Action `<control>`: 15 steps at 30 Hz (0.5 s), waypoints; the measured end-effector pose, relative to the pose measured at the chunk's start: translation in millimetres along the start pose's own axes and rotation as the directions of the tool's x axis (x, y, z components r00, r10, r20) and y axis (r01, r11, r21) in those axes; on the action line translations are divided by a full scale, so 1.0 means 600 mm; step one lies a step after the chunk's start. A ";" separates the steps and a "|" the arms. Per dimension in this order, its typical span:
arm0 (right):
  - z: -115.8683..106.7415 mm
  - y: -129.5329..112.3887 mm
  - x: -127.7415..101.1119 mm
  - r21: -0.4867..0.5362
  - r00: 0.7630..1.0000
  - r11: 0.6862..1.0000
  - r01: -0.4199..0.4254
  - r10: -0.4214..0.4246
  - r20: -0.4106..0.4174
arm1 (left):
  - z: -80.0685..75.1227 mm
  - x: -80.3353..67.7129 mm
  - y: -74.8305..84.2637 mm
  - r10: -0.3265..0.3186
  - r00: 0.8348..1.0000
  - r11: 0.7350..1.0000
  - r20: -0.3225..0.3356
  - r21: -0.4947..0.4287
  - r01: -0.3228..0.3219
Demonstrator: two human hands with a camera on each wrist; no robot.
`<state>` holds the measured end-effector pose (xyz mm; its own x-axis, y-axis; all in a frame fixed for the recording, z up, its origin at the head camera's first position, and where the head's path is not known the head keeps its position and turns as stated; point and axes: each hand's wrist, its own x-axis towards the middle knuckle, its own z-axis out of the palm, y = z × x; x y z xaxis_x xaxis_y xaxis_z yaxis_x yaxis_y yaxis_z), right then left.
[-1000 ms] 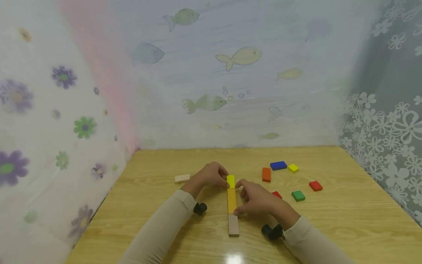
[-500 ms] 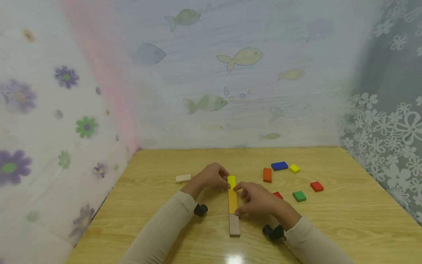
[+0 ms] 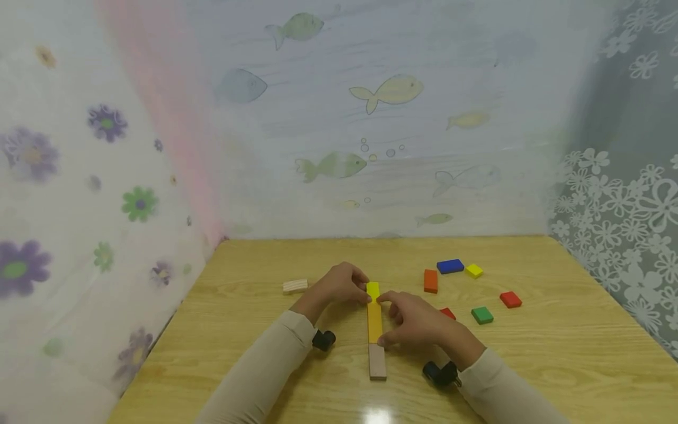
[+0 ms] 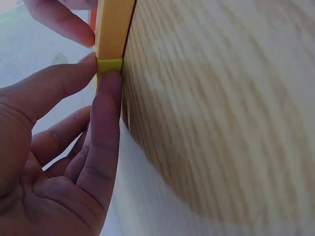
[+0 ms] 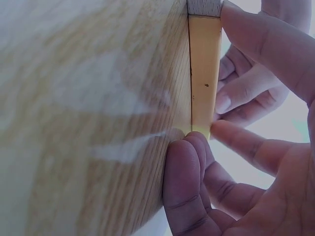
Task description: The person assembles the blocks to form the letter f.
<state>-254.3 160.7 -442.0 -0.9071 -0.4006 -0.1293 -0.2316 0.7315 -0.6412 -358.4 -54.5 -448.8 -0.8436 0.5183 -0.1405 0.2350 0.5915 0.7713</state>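
Head view: wooden table (image 3: 265, 365) with a row of three flat blocks laid end to end at its middle: small yellow block (image 3: 373, 290) at the far end, long orange-yellow block (image 3: 374, 322) in the middle, plain wooden block (image 3: 377, 361) nearest. Left hand (image 3: 339, 284) pinching the small yellow block from its left side, fingers curled. Right hand (image 3: 415, 323) pressed against the right edge of the long orange-yellow block, thumb near its close end, forefinger at the joint with the yellow one. Loose to the right, well apart from the row: one orange block (image 3: 430, 281), one blue block (image 3: 450, 266), one more yellow block (image 3: 474, 270), two red blocks (image 3: 511, 299), one green block (image 3: 482, 315). One pale wooden block (image 3: 295, 286) lying left of the hands.

Left wrist view: thumb and forefinger closed on the small yellow block's end, butted against the long orange-yellow block.

Right wrist view: fingertips touching the long block's edge; plain wooden block at its other end.
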 end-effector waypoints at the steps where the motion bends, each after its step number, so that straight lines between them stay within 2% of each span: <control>1: -0.001 0.000 0.000 -0.001 1.000 1.000 -0.002 0.002 0.000 | 0.000 -0.001 0.001 0.000 1.000 1.000 -0.007 0.004 0.000; 7: 0.000 0.000 0.000 0.001 1.000 1.000 -0.001 0.001 0.009 | 0.007 -0.008 0.002 -0.004 0.999 1.000 -0.037 0.028 0.005; 15: 0.001 0.004 0.002 -0.003 1.000 1.000 0.009 -0.009 0.011 | 0.013 -0.020 0.005 0.023 0.998 0.998 -0.062 0.054 -0.020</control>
<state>-255.8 161.8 -444.0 -0.9010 -0.4132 -0.1320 -0.2406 0.7294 -0.6404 -343.9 -54.3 -449.7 -0.8664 0.4923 -0.0837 0.2774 0.6139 0.7391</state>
